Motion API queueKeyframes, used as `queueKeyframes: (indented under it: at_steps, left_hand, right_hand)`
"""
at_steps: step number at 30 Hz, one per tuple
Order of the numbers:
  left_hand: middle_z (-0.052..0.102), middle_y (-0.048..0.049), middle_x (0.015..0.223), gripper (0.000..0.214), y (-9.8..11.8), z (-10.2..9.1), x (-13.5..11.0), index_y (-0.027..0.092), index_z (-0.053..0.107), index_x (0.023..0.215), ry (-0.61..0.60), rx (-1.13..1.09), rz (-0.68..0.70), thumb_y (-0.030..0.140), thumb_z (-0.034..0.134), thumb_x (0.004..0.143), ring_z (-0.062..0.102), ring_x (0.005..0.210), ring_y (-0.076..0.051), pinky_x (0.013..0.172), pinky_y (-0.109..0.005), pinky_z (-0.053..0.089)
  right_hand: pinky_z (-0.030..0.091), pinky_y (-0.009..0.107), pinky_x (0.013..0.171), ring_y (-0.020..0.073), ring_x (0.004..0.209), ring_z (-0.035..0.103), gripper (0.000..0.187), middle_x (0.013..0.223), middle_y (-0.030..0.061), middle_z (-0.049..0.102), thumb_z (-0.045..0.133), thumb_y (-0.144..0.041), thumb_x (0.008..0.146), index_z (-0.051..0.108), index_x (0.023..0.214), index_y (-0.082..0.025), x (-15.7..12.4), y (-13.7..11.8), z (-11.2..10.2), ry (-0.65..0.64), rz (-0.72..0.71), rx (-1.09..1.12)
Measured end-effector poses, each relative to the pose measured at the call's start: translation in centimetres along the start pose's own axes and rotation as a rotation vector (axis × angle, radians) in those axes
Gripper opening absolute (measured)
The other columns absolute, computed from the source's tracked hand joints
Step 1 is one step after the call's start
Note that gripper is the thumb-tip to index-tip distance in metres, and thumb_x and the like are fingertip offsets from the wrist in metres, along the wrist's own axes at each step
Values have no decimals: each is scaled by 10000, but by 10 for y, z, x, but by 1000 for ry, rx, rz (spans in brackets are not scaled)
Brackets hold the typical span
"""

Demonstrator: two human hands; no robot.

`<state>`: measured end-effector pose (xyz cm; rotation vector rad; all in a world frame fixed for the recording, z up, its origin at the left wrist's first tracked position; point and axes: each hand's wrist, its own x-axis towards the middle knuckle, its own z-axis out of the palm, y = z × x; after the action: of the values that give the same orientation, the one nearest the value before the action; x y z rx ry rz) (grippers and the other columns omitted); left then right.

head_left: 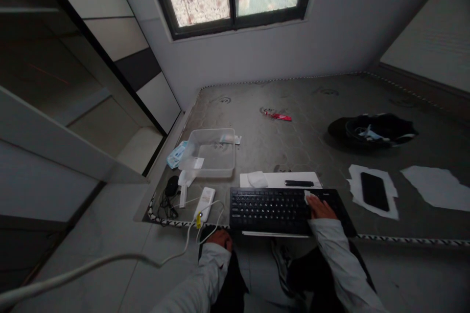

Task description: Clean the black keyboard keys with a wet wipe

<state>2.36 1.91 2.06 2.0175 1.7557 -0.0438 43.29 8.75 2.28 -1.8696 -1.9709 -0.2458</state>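
A black keyboard [279, 209] lies at the near edge of a grey mattress-like surface [301, 127]. My right hand [320, 208] rests on the keyboard's right part, fingers closed on a small white wipe [307, 196] pressed against the keys. My left hand [220, 239] is down below the surface's near edge, close to the keyboard's left corner and a white cable [191, 234]; its fingers look curled, and what they hold is hidden. Behind the keyboard lie a white sheet [279, 178], a folded white cloth [257, 179] and a black pen-like stick [298, 183].
A clear plastic tub [213, 152] stands at the left, with a white power bank [204, 202], black mouse [171, 186] and blue packet [176, 154] nearby. A black phone [374, 190] lies on white paper at right. A black helmet [372, 129] and red wrapper [279, 116] lie farther back.
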Motion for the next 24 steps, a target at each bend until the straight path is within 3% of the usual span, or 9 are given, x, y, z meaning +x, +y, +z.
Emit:
queueKeyframes:
  at_steps: [5,10,16,24]
  left_hand:
    - [700,-39,995,227,-3,4,4,229,716,853,-43,7,-8,156,507,800,629,985,-207,834,-290,457]
    - [694,-39,978,250,-6,6,4,214,716,877,-35,-5,26,155,483,811,627,960,-189,835,-273,456]
    - [690,-37,959,237,-8,9,3,229,705,852,-12,-14,38,141,489,815,619,948,-189,824,-268,448]
    - [685,-48,949,228,-8,11,3,218,697,854,-13,-30,15,122,496,811,613,952,-200,822,-283,434]
  right_hand:
    - [444,337,912,205,1005,648,482,1047,90,723,386,-116,812,659,1199,-205,9,-26,12,8,-135,29]
    - [435,307,902,201,985,644,393,1060,80,722,455,-96,810,716,1076,-221,16,-61,8,-38,-180,62]
    - [446,282,782,204,918,636,358,1017,50,728,443,-89,872,728,1026,-240,33,-82,4,-117,-194,143]
    - [405,293,694,200,771,604,285,762,45,687,453,-107,883,704,812,-222,55,-102,-9,-198,-167,163]
